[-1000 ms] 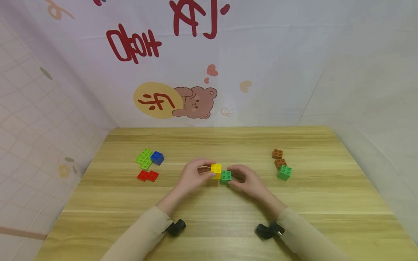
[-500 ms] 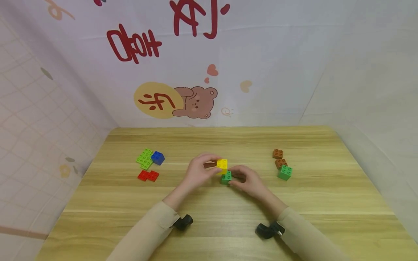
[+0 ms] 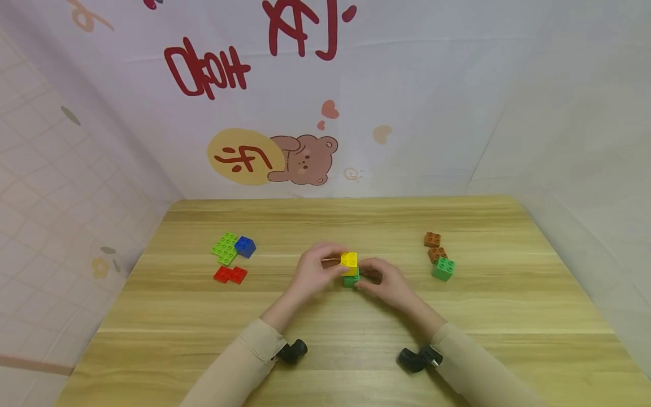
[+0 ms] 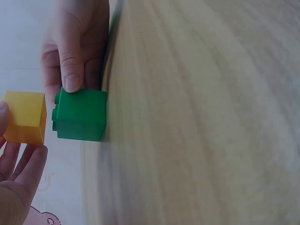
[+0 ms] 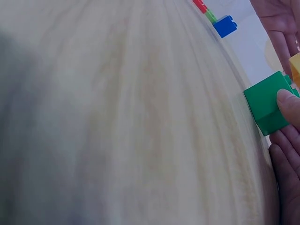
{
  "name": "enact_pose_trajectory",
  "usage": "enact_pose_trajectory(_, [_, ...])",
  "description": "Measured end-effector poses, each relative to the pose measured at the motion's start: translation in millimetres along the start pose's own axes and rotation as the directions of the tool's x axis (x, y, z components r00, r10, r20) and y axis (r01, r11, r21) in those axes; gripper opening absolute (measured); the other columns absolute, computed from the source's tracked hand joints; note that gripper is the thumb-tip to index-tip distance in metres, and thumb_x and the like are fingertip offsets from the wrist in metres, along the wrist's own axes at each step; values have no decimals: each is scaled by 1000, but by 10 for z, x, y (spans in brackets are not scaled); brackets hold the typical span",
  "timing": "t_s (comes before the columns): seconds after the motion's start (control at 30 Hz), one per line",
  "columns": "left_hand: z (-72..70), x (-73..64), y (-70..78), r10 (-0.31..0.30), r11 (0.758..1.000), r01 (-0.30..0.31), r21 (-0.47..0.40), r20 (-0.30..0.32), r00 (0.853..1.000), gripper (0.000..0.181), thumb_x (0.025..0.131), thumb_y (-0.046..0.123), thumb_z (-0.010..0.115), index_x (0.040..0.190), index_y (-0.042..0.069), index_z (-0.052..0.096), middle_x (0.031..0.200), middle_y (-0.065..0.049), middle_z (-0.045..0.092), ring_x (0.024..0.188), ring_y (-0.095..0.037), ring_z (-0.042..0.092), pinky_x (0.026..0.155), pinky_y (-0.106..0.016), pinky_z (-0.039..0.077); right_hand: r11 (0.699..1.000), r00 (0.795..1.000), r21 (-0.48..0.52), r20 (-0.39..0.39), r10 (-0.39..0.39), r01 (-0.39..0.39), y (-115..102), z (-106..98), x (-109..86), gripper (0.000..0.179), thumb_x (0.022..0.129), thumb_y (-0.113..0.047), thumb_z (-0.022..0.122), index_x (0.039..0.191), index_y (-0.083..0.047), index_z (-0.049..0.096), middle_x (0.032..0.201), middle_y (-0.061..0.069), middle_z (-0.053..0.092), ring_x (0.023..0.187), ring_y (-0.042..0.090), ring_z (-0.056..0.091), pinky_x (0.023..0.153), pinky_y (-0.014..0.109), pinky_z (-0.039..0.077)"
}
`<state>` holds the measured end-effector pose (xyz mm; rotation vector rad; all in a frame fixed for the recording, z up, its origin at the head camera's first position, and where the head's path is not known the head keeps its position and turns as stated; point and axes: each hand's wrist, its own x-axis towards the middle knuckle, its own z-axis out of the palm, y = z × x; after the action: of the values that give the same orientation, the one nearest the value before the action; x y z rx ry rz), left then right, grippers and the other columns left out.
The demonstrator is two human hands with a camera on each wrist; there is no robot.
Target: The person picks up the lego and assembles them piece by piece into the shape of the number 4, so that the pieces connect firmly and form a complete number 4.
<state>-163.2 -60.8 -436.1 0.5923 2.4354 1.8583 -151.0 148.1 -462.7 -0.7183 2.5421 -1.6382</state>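
Between thumb and fingers, my left hand [image 3: 316, 272] pinches a yellow two-by-two toy building block [image 3: 348, 263]. Just below it, a green block [image 3: 351, 281] stands studs up on the table, and my right hand [image 3: 386, 281] pinches it from the right. In the left wrist view a small gap separates the yellow block [image 4: 25, 117] from the studs of the green block [image 4: 80, 115]. The right wrist view shows the thumb against the green block's side [image 5: 266, 103]; the yellow block is mostly cut off there by the frame edge.
On the left of the wooden table [image 3: 325, 345] lie a lime green plate [image 3: 224, 247], a blue block [image 3: 245, 246] and red flat pieces [image 3: 231, 275]. Two brown pieces [image 3: 433, 239] and another green block [image 3: 444, 268] sit on the right. A printed cloth [image 3: 407, 102] hangs behind.
My left hand has carried the yellow block rightward, from beside the green block to above it, rising and then lowering slightly. The right hand and the green block have stayed in place.
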Motion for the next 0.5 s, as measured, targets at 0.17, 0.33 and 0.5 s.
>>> enact_pose_trajectory(0.17, [25,-10,-9,-32,999,32,34,-2,999,32,84,-4,75,116,-2,69,114,-11,60,103,-25,65,87,-24,53,1000,1000,-17,-6,-13,13,-3,5,5,33,83,6,76,114,8,64,111,20,67,104,39,64,92,48,51])
enact_pose_trajectory(0.33, [51,-17,-17,-60,998,60,25,2,998,35,84,-5,75,118,-4,68,115,-13,62,105,-27,66,87,-25,53,1000,1000,-26,-12,-18,17,-5,12,13,33,82,6,76,113,8,65,111,19,67,104,39,64,91,48,52])
enact_pose_trajectory(0.5, [66,-22,-32,-72,997,72,25,7,997,36,85,-4,75,120,-4,66,115,-13,66,105,-27,67,86,-24,53,1000,1000,-19,-10,-1,1,-29,12,15,34,82,6,76,114,8,65,112,19,67,105,39,64,92,48,51])
